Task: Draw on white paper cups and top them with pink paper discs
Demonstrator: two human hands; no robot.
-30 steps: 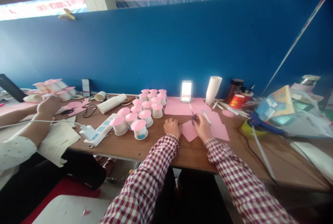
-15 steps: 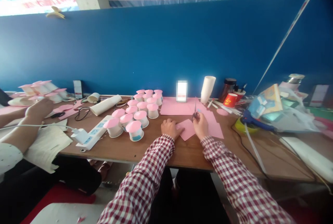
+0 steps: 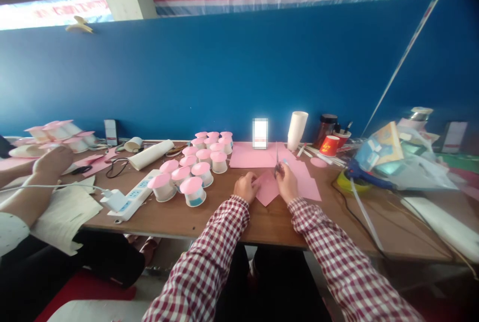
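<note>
My left hand (image 3: 246, 187) has its fingers closed on the left corner of a pink paper piece (image 3: 267, 192), which is tilted up off the table. In my right hand (image 3: 287, 185) is a pair of scissors (image 3: 277, 160), its blades pointing away from me toward the blue wall. The scissors are close to the paper's right side; whether the blades touch it I cannot tell. Behind my hands lies a larger pink sheet (image 3: 245, 156), and more pink paper pieces (image 3: 309, 184) lie to the right of my right hand.
Paper cups with pink discs on top (image 3: 193, 191) stand in rows at left, beside a white power strip (image 3: 136, 193). A stack of white cups (image 3: 298, 130), a red cup (image 3: 329, 146) and a glue gun (image 3: 368, 173) are at right. A co-worker's hand (image 3: 54, 162) is far left.
My left hand has drawn its fingers together on the paper, and the paper has tipped up from lying flatter. The scissors remain in my right hand, slightly shifted. The camera view has tilted slightly.
</note>
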